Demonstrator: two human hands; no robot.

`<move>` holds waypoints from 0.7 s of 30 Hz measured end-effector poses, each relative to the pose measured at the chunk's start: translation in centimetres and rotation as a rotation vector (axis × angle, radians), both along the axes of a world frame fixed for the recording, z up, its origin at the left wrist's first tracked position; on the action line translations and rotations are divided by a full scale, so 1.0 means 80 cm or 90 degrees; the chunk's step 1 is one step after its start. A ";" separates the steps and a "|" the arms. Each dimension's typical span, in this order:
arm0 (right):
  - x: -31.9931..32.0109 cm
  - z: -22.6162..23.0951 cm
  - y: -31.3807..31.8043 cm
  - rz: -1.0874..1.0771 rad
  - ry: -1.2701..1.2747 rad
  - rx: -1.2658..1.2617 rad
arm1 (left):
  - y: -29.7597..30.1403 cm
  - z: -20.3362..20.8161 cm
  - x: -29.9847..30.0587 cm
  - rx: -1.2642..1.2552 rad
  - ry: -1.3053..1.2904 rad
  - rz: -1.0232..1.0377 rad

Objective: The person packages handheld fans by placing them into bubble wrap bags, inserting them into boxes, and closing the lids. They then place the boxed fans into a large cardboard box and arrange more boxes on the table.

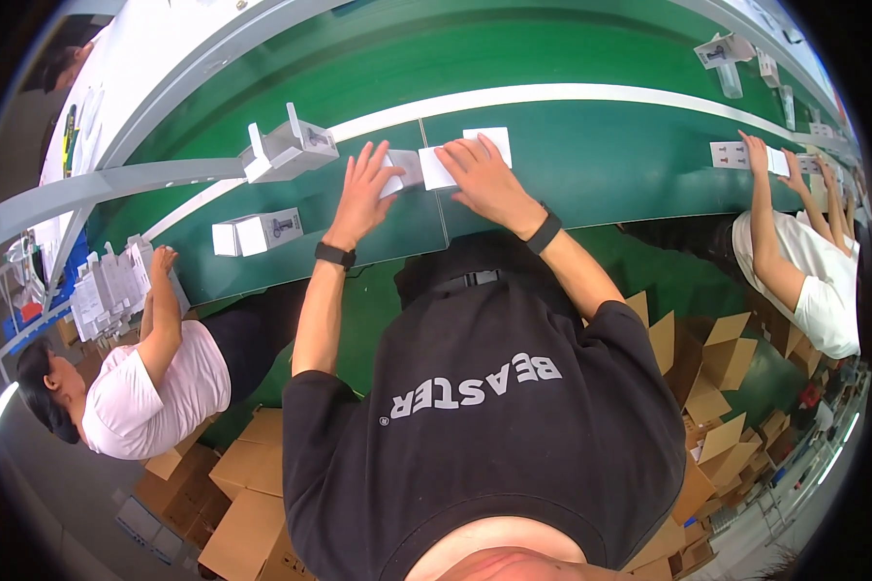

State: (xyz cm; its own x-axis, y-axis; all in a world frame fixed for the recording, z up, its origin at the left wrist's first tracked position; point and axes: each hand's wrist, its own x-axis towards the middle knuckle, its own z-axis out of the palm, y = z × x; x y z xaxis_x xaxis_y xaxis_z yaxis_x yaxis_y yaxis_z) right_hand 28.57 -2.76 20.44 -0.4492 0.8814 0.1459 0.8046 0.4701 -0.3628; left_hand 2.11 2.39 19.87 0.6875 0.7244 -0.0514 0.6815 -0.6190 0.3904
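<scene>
The green surface (601, 160) runs wide in front of you, with brown cardboard boxes (247, 533) stacked on the floor at either side. Over on your left, a grey carton (295, 150) has white flaps raised, and nearer you a white carton (281, 228) lies on its side, long axis left to right, plain end to the left. And here's the one at your hands, the small pale carton (407, 170), lying on the surface straight ahead! Its long axis seems to run left to right; grey side up, white at the left end. Your left grip (366, 186) is at that end, fingers spread, thumb across it; whether it's pinching, I can't tell. Your right grip (470, 169) lies over a white panel (438, 171), a second white panel (496, 141) just beyond; whether it's clenched on anything, I can't tell.
</scene>
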 end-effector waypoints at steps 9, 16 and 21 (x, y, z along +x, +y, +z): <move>0.008 -0.005 0.014 -0.010 -0.034 -0.010 | -0.029 -0.011 0.018 0.122 -0.136 0.204; 0.018 0.006 0.020 -0.052 -0.060 0.010 | -0.015 0.004 0.026 -0.134 -0.047 0.248; 0.022 -0.026 0.025 -0.039 -0.117 -0.025 | 0.002 -0.008 0.022 -0.124 -0.163 0.059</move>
